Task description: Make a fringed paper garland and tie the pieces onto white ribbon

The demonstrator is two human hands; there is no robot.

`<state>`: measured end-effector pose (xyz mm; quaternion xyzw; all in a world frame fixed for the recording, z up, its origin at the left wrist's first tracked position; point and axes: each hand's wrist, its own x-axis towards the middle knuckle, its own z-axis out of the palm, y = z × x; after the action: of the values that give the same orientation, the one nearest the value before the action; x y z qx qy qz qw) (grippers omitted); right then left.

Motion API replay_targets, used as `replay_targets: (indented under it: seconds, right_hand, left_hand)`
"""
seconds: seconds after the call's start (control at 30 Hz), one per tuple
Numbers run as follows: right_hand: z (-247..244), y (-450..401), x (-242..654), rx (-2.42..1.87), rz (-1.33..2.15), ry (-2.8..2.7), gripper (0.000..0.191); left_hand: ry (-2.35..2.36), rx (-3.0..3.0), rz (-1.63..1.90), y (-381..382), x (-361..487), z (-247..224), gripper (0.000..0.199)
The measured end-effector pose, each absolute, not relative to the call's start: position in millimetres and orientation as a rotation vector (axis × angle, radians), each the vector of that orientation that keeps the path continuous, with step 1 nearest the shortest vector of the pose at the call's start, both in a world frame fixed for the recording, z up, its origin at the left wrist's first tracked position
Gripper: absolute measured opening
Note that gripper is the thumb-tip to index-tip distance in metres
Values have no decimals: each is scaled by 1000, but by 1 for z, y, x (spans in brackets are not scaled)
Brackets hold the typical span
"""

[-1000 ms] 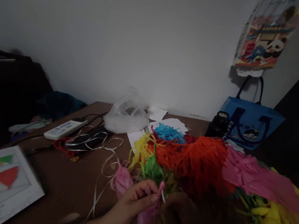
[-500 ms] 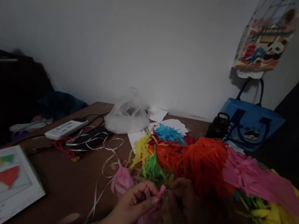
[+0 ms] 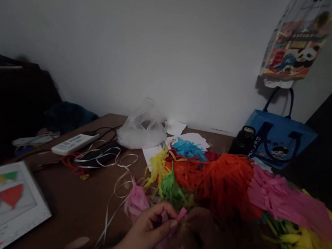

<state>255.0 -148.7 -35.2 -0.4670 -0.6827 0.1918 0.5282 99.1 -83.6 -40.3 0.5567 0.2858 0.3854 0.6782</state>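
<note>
Head view: left hand (image 3: 150, 228) pinches pink strip (image 3: 182, 215) between five and six o'clock; right hand (image 3: 204, 230) dim beside it, fingers can't tell. Probably working strip's end; next wants steady pinch

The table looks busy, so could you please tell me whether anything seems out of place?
The pale ribbon sprawls in loose, crossing loops between the power strip and the left hand, which looks untidy; nothing appears spilled.

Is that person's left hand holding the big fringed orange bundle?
No, the left hand pinches a narrow pink paper-like strip, while the fringed orange paper-like bundle lies apart from it, farther back.
</note>
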Motion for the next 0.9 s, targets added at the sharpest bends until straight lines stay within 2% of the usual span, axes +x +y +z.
replay_targets:
  seconds: [0.4,0.6,0.73,0.9]
  right_hand:
    - [-36,-146,253,-1148,532,-1460,8]
    - [-35,-138,254,-1253,635,-1400,25]
    - [-35,-137,256,-1312,584,-1514,17]
    - [-35,-137,257,-1325,516,-1597,24]
  left_hand:
    - [621,1182,828,-84,97,-43,34]
    - [628,1168,848,-86,98,-46,31]
    - [661,1295,881,-88,97,-42,27]
    - [689,1418,1001,-81,91,-37,29]
